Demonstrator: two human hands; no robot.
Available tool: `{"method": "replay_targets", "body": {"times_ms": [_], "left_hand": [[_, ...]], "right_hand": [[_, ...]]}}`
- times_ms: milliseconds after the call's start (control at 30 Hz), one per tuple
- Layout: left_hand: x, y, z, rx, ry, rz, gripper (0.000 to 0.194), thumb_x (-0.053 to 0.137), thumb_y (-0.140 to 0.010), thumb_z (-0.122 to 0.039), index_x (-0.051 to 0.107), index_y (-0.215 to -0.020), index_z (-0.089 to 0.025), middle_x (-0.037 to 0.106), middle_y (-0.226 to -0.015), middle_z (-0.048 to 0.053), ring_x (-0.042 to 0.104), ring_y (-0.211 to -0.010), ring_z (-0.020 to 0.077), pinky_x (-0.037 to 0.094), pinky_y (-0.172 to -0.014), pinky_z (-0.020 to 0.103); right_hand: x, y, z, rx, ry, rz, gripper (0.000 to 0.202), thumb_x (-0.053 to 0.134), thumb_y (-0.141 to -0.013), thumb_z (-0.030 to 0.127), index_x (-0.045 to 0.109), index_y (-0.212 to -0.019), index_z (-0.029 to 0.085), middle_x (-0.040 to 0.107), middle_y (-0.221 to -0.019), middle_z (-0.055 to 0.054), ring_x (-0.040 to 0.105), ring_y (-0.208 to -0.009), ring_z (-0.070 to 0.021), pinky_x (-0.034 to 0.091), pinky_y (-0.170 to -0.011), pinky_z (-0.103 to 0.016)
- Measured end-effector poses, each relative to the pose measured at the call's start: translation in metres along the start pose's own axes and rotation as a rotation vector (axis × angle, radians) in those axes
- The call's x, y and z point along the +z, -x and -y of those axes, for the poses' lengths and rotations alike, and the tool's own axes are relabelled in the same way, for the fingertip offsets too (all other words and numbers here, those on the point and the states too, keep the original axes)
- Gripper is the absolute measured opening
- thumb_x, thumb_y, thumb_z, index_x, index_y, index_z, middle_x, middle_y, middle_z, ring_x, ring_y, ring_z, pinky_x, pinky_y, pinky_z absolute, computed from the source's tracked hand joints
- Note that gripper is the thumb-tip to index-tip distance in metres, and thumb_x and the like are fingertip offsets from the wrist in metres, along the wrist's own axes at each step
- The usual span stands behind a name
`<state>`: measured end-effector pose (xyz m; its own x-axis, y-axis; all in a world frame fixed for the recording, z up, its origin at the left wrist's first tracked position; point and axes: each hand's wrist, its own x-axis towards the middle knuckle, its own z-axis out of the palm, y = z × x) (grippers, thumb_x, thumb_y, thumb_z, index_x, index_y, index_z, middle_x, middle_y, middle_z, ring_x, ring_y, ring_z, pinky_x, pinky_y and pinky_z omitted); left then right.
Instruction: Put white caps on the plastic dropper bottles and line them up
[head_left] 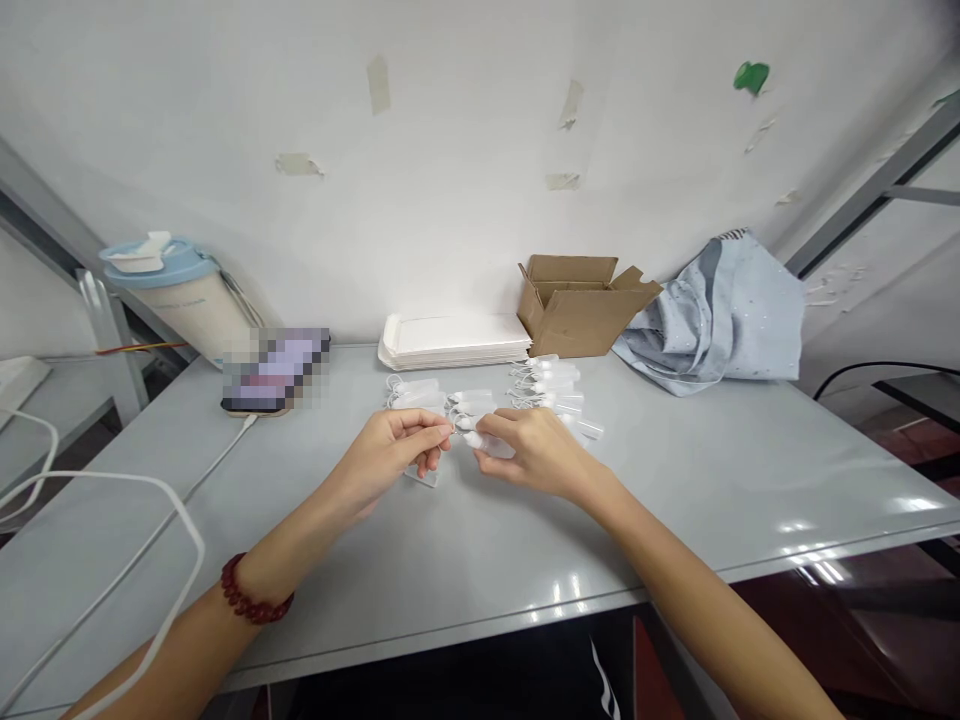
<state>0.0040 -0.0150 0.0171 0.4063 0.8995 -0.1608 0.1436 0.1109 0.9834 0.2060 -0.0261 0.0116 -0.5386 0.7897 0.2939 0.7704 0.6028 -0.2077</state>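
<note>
My left hand (pixel 397 445) is closed, thumb and forefinger pinching a thin white cord loop (pixel 454 426). Opposite it, my right hand (pixel 536 450) grips a small translucent white bottle (pixel 487 443) with a pointed white cap. The cap faces left, towards the pinched loop. Behind my hands lie several similar bottles with cord loops, one group (pixel 416 388) at the left and another (pixel 556 380) at the right. A small clear flat piece (pixel 424 477) shows below my left fingers; its kind is unclear and my hand partly covers it.
Along the wall stand a stack of white envelopes (pixel 454 340), an open cardboard box (pixel 581 310) and a light blue cloth bag (pixel 720 315). At left are a cup with a blue lid (pixel 180 290) and a phone (pixel 276 372) on a white cable (pixel 195 485). The grey table's front edge (pixel 450 632) is near me.
</note>
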Motion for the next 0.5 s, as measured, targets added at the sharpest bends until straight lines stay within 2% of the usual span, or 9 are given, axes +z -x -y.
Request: {"method": "replay_targets", "body": {"times_ms": [500], "left_hand": [[0.0003,0.0002,-0.0015,-0.022,-0.008,-0.012,0.022,0.060,-0.078,-0.036,0.062,-0.069,-0.016,0.054,-0.061,-0.001,0.047,-0.053,0.0095,0.041,-0.055,0.022]], "right_hand": [[0.0003,0.0005,0.0003,-0.016,-0.009,-0.030,0.017,0.051,-0.080,0.031,0.059,-0.077,0.016,0.054,-0.063,0.000,0.036,-0.050,-0.0086,0.016,-0.050,-0.023]]}}
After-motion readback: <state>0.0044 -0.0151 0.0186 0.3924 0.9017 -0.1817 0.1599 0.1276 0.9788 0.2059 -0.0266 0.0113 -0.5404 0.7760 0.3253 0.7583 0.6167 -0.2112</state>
